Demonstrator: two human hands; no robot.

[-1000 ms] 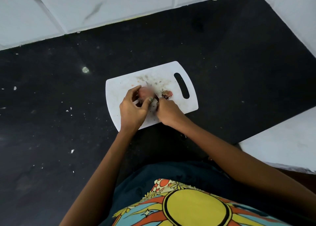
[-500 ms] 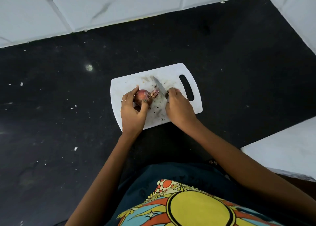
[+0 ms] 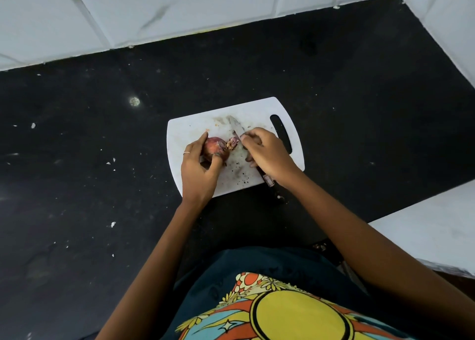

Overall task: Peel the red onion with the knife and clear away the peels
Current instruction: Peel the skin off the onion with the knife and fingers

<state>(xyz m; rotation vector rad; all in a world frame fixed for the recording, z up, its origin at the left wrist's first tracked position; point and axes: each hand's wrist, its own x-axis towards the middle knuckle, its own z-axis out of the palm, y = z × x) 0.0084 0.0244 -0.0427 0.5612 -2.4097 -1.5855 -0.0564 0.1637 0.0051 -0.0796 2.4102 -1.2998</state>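
A red onion point(image 3: 214, 147) sits on the left half of a white cutting board point(image 3: 190, 131), and my left hand point(image 3: 199, 170) grips it between thumb and fingers. A small cut-off end piece point(image 3: 233, 143) lies just right of the onion. My right hand point(image 3: 267, 154) holds the knife point(image 3: 237, 129); its blade points up and left over the board beside the cut piece, and the dark handle end sticks out below my wrist at the board's front edge.
The board lies on a black countertop point(image 3: 102, 185) speckled with small white bits. White tiled walls run along the back point(image 3: 180, 8) and right side. A white surface point(image 3: 424, 231) lies at the lower right. Dark specks dot the board's front part.
My right hand pulled the knife away from the onion to the right, leaving a cut end piece beside it. My left hand kept hold of the onion. The camera view shifted slightly.
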